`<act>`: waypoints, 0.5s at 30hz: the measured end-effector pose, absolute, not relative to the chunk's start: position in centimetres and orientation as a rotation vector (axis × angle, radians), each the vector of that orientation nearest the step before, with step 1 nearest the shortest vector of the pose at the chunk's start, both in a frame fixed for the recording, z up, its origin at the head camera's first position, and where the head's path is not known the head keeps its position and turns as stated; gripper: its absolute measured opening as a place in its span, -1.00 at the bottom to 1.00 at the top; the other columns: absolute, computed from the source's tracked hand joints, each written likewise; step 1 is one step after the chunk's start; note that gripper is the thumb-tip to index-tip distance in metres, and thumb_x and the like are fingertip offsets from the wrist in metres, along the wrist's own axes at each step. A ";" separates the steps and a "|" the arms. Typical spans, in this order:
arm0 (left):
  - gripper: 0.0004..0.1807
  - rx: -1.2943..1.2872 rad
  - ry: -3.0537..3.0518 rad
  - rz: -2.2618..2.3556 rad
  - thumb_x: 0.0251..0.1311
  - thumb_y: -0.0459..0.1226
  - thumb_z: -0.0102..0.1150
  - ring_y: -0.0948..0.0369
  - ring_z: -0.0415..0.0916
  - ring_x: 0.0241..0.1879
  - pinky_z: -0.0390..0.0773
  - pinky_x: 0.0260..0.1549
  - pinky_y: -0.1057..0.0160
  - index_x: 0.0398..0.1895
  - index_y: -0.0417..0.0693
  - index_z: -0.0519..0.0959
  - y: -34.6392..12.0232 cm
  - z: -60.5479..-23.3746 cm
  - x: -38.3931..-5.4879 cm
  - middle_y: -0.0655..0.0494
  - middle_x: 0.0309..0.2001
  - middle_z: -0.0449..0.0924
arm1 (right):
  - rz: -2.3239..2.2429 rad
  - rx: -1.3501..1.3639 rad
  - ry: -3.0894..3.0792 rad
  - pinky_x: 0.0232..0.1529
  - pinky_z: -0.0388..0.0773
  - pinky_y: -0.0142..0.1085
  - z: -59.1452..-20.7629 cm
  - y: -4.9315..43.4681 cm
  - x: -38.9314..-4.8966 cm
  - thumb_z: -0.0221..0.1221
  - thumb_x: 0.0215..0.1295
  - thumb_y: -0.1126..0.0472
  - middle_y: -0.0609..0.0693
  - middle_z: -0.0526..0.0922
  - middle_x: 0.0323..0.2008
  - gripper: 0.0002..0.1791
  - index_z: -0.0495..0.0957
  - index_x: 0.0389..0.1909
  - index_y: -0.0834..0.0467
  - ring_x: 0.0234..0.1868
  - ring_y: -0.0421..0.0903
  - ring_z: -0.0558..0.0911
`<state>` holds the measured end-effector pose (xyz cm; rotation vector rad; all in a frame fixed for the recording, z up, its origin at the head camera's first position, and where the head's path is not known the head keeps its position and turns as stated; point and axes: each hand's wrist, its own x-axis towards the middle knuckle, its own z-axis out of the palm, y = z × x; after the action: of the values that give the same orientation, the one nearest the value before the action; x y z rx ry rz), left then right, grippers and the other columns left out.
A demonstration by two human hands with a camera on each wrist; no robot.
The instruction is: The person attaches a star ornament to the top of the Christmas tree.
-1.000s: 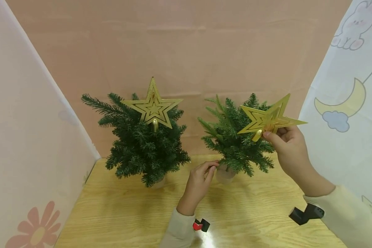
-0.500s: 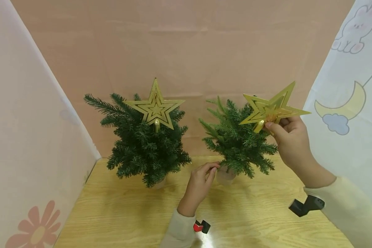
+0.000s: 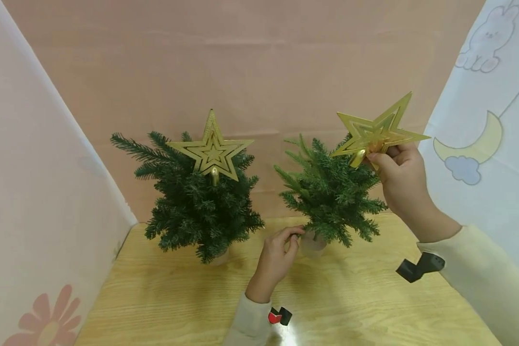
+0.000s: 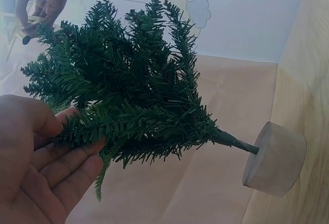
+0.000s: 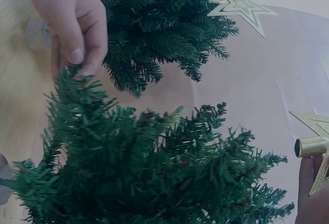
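My right hand (image 3: 402, 180) pinches a gold star tree topper (image 3: 372, 130) near its lower points, thumb in front. The star leans to one side, just above the top of the small right-hand Christmas tree (image 3: 337, 197). In the right wrist view the topper's hollow socket (image 5: 311, 146) shows at the right edge, apart from the branches. My left hand (image 3: 274, 257) pinches a low branch tip of that same tree; the left wrist view shows its thumb and fingers around the branch (image 4: 128, 118). The tree stands upright on a pale round base (image 4: 277, 157).
To the left stands a second small tree (image 3: 203, 211) with a gold star topper (image 3: 213, 153) upright on its top. Both trees stand on a wooden table (image 3: 155, 298). A pink cloth (image 3: 242, 72) hangs behind, and printed white cloths (image 3: 463, 115) close off the sides.
My right hand has raised the star topper from in front of the right tree's upper branches to above them. My left hand keeps its place on the branch.
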<state>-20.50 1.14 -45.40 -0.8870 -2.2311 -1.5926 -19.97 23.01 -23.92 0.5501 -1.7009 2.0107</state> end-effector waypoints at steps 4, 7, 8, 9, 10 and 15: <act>-0.71 -0.875 -2.242 -1.608 0.50 -0.29 -0.13 0.29 0.60 -0.10 0.57 -0.17 0.35 0.06 -0.02 0.60 1.0 -45.3 -20.5 0.19 0.19 0.53 | 2.045 0.541 -1.655 -0.04 0.58 -0.31 -23.1 22.4 -20.7 -0.02 0.34 0.55 0.23 0.40 0.13 -0.51 0.27 0.29 0.32 0.10 0.03 0.49; -0.71 -0.872 -2.243 -1.621 0.50 -0.28 -0.14 0.26 0.60 -0.08 0.58 -0.14 0.33 0.05 -0.03 0.60 1.0 -45.3 -20.5 0.19 0.20 0.53 | 2.045 0.532 -1.646 0.00 0.56 -0.30 -22.6 22.1 -21.3 -0.05 0.34 0.57 0.24 0.36 0.18 -0.50 0.26 0.29 0.32 0.20 0.06 0.44; -0.71 -0.873 -2.239 -1.621 0.50 -0.29 -0.14 0.24 0.61 -0.10 0.58 -0.12 0.32 0.05 -0.04 0.60 1.0 -45.3 -20.5 0.19 0.19 0.53 | 2.044 0.528 -1.645 0.01 0.56 -0.30 -22.5 22.0 -21.4 -0.06 0.33 0.57 0.24 0.36 0.18 -0.51 0.26 0.28 0.32 0.21 0.06 0.42; -0.71 -0.872 -2.239 -1.622 0.50 -0.29 -0.13 0.23 0.61 -0.08 0.58 -0.09 0.31 0.05 -0.04 0.60 1.0 -45.3 -20.5 0.19 0.19 0.53 | 2.046 0.522 -1.643 0.03 0.55 -0.30 -22.3 21.9 -21.6 -0.07 0.33 0.57 0.23 0.35 0.19 -0.51 0.25 0.28 0.32 0.24 0.07 0.40; -0.71 -0.873 -2.236 -1.620 0.50 -0.29 -0.13 0.24 0.60 -0.04 0.57 -0.08 0.30 0.05 -0.05 0.60 1.0 -45.3 -20.5 0.18 0.19 0.53 | 2.041 0.513 -1.644 0.03 0.55 -0.30 -22.2 21.8 -21.8 -0.07 0.32 0.57 0.24 0.35 0.18 -0.52 0.26 0.26 0.33 0.24 0.08 0.40; -0.71 -0.867 -2.238 -1.616 0.50 -0.28 -0.13 0.29 0.54 0.06 0.56 -0.02 0.29 0.05 -0.05 0.60 1.1 -45.4 -20.5 0.20 0.19 0.53 | 2.029 0.505 -1.640 0.04 0.54 -0.30 -21.7 21.4 -22.5 -0.05 0.31 0.56 0.24 0.37 0.16 -0.54 0.30 0.23 0.35 0.22 0.08 0.41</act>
<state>-20.49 1.08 -45.37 -0.8669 -2.2383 -1.6159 -22.47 21.41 -21.67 0.5046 -1.6398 2.0290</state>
